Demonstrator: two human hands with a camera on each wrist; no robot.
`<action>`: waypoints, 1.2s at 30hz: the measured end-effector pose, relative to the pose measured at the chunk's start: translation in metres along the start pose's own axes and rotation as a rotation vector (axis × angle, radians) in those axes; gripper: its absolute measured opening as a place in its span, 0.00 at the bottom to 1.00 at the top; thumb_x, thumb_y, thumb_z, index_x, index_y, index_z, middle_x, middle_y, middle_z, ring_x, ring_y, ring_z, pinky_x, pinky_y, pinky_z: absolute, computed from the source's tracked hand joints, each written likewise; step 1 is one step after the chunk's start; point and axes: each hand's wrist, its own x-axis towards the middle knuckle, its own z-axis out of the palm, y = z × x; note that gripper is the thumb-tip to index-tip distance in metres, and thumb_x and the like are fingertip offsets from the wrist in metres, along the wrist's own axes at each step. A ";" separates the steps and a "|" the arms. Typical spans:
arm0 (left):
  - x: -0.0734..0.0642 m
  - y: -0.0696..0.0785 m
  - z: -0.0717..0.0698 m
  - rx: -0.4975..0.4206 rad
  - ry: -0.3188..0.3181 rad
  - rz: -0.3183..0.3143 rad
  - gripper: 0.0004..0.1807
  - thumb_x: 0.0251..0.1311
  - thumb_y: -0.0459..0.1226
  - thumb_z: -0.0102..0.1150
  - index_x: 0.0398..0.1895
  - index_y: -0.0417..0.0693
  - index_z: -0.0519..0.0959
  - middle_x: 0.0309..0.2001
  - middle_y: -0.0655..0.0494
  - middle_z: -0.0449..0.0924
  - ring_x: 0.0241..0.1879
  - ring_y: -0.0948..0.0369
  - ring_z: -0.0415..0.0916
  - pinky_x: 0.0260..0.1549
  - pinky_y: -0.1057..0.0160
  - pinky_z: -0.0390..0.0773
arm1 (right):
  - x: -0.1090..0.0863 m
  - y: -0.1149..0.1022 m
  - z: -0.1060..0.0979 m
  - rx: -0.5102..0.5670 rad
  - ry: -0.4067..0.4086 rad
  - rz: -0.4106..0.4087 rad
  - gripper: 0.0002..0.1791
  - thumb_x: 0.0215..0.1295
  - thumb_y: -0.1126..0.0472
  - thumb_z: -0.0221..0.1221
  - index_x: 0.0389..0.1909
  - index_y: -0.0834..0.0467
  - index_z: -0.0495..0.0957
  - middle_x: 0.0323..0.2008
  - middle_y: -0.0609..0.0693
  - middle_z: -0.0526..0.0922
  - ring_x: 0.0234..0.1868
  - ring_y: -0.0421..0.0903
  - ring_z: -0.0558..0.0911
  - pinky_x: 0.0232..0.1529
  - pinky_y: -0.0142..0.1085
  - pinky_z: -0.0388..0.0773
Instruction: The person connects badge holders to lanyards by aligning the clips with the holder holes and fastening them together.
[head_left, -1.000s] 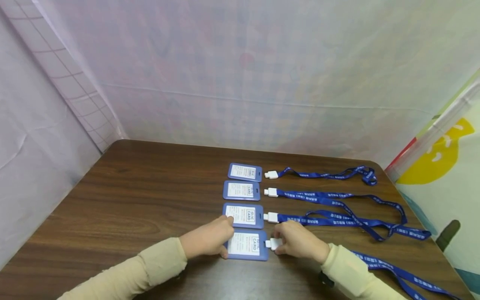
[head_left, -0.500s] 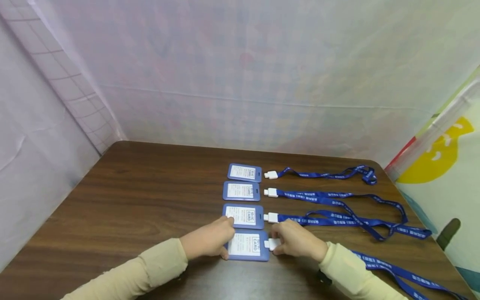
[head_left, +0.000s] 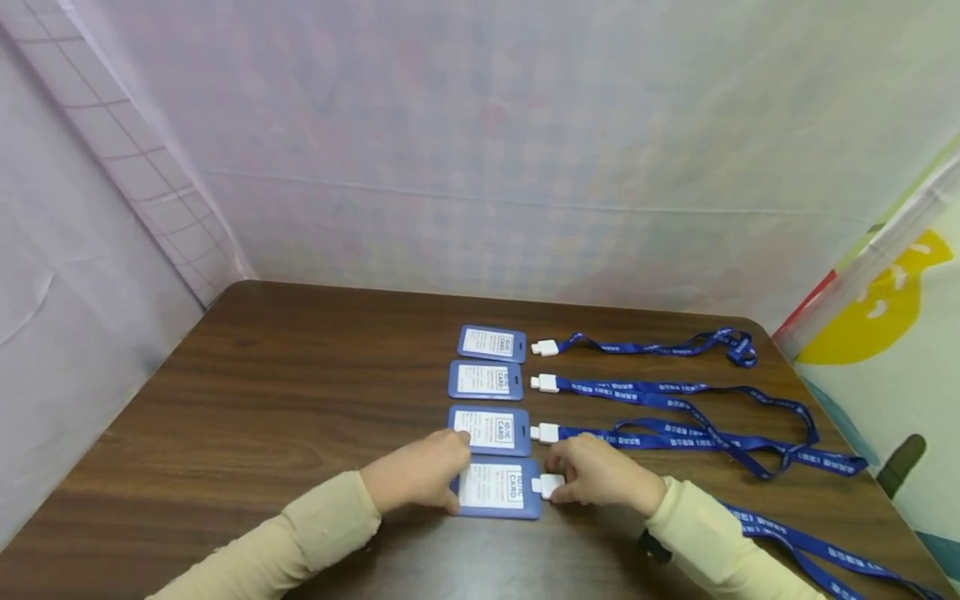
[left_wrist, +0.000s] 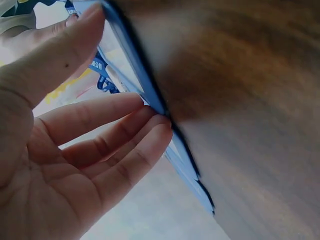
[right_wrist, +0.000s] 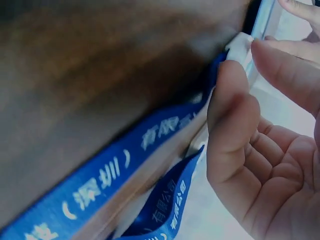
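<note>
The nearest blue ID card holder (head_left: 491, 489) lies flat at the near end of a column of card holders. My left hand (head_left: 422, 472) holds it at its left end, thumb (left_wrist: 82, 35) at the near edge and fingers (left_wrist: 145, 145) at the far side. At its slotted right end sits the white clip (head_left: 552, 487) of a blue lanyard (head_left: 806, 546). My right hand (head_left: 600, 473) pinches this clip between thumb and index finger; the clip's tip overlaps the holder's right edge. In the right wrist view the printed strap (right_wrist: 107, 175) trails away from the clip.
Beyond it lie three more card holders, the third (head_left: 490, 431), second (head_left: 486, 380) and farthest (head_left: 492, 343). Each has a blue lanyard with a white clip (head_left: 547, 432) just right of it. Straps spread toward the right edge of the brown table (head_left: 285, 375). A pale curtain (head_left: 480, 167) stands behind.
The right hand's clip has moved slightly left, from a small gap to the nearest card holder's right edge. The left hand stays on the holder.
</note>
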 end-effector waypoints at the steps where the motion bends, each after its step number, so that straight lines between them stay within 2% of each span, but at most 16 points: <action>1: 0.000 -0.001 -0.001 -0.003 0.001 0.003 0.20 0.27 0.48 0.75 0.15 0.44 0.77 0.21 0.58 0.66 0.21 0.63 0.65 0.27 0.67 0.71 | 0.000 0.000 -0.001 -0.005 0.012 -0.009 0.13 0.45 0.61 0.68 0.31 0.60 0.78 0.13 0.39 0.71 0.13 0.32 0.68 0.20 0.28 0.67; 7: 0.001 -0.006 -0.005 -0.047 0.029 0.033 0.17 0.37 0.45 0.72 0.21 0.42 0.79 0.20 0.59 0.65 0.20 0.66 0.62 0.22 0.67 0.69 | 0.003 0.001 -0.007 -0.032 0.080 -0.010 0.12 0.48 0.61 0.67 0.33 0.62 0.79 0.14 0.40 0.71 0.14 0.33 0.67 0.17 0.28 0.67; 10: 0.002 -0.010 -0.007 -0.091 0.046 0.023 0.15 0.43 0.44 0.69 0.26 0.41 0.80 0.20 0.60 0.65 0.20 0.67 0.61 0.21 0.68 0.68 | 0.007 0.001 -0.009 -0.039 0.101 0.019 0.14 0.47 0.61 0.67 0.34 0.63 0.79 0.14 0.40 0.70 0.14 0.33 0.67 0.15 0.29 0.66; 13: 0.003 -0.015 -0.008 -0.127 0.074 0.009 0.14 0.47 0.44 0.66 0.26 0.42 0.79 0.21 0.60 0.65 0.20 0.67 0.61 0.21 0.69 0.68 | 0.011 0.000 -0.011 -0.043 0.112 0.047 0.15 0.47 0.61 0.67 0.35 0.64 0.78 0.14 0.41 0.70 0.14 0.34 0.67 0.15 0.29 0.66; 19: 0.005 -0.023 -0.007 -0.170 0.126 -0.007 0.13 0.49 0.43 0.65 0.28 0.42 0.79 0.23 0.59 0.68 0.21 0.66 0.65 0.21 0.68 0.70 | 0.021 0.000 -0.014 -0.028 0.097 0.097 0.16 0.49 0.62 0.66 0.39 0.65 0.78 0.18 0.44 0.74 0.16 0.37 0.69 0.17 0.30 0.68; 26: 0.004 -0.027 -0.006 -0.174 0.136 -0.031 0.14 0.49 0.43 0.64 0.33 0.42 0.80 0.25 0.56 0.71 0.23 0.64 0.68 0.23 0.66 0.73 | 0.031 0.002 -0.017 -0.037 0.097 0.118 0.16 0.47 0.63 0.68 0.38 0.64 0.78 0.25 0.48 0.79 0.20 0.38 0.72 0.22 0.32 0.71; 31: 0.003 -0.027 -0.008 -0.179 0.140 -0.036 0.14 0.50 0.43 0.64 0.33 0.41 0.80 0.26 0.55 0.72 0.24 0.64 0.68 0.23 0.66 0.72 | 0.038 0.008 -0.017 -0.103 0.099 0.126 0.17 0.44 0.62 0.69 0.35 0.64 0.79 0.27 0.50 0.79 0.24 0.40 0.73 0.24 0.32 0.72; 36: 0.002 -0.029 -0.012 -0.204 0.133 -0.061 0.17 0.52 0.43 0.63 0.39 0.38 0.80 0.32 0.50 0.76 0.29 0.61 0.74 0.29 0.64 0.76 | 0.043 0.011 -0.018 -0.114 0.080 0.192 0.17 0.43 0.60 0.70 0.34 0.63 0.79 0.29 0.50 0.80 0.24 0.41 0.74 0.30 0.36 0.74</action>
